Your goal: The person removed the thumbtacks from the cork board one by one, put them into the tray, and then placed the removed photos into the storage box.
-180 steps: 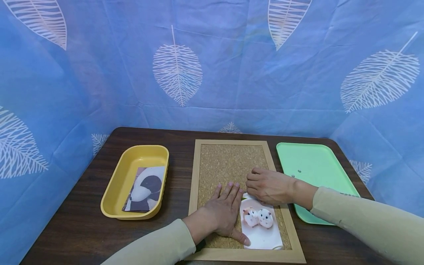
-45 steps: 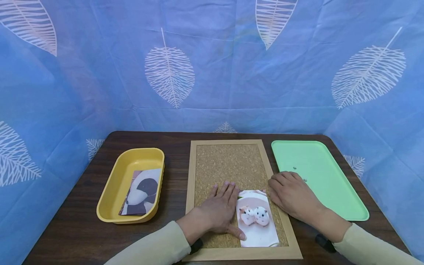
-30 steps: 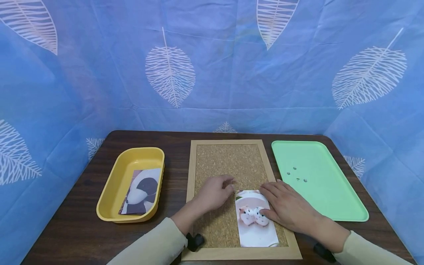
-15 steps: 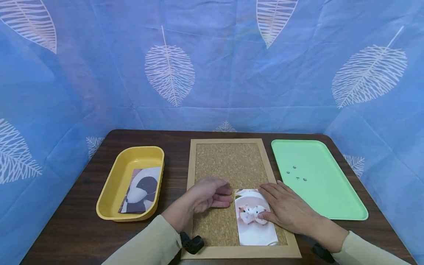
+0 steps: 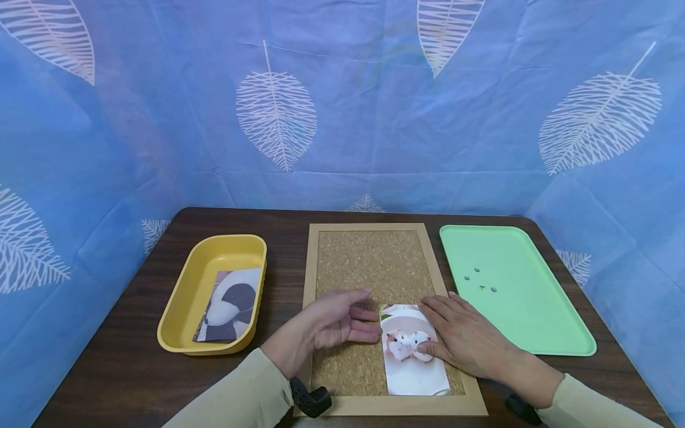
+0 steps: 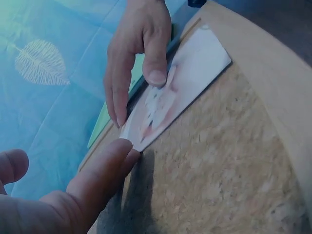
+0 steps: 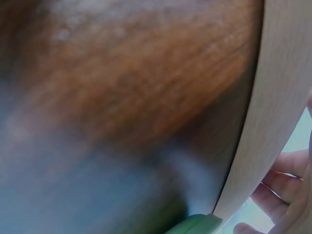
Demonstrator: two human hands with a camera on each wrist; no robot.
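Note:
A photo [image 5: 414, 380] of two small white-and-pink spotted figures lies on the lower right of a wood-framed cork board [image 5: 369, 261]. My right hand [image 5: 465, 336] rests over the photo's upper right side and the frame, fingers extended, thumb on the picture. At the photo's upper left edge is my left hand [image 5: 339, 321], turned on its side with fingers stretched toward the print; its fingertips [image 6: 124, 145] are at the photo's corner in the left wrist view. Whether they touch it is hard to tell. The right wrist view shows mostly blurred table and the frame [image 7: 282, 63].
To the left stands a yellow basket [image 5: 176, 309] with another photo [image 5: 227, 306] inside, of a grey-and-white plush-like figure. On the right a green tray [image 5: 540, 309] bears several tiny grey pieces [image 5: 493, 289]. A blue leaf-patterned cloth [image 5: 342, 119] hangs behind the dark wooden table [image 5: 123, 356].
My left hand, earlier flat on the board and photo, has lifted and turned sideways at the photo's left edge. My right hand has come from the board's right frame onto the photo.

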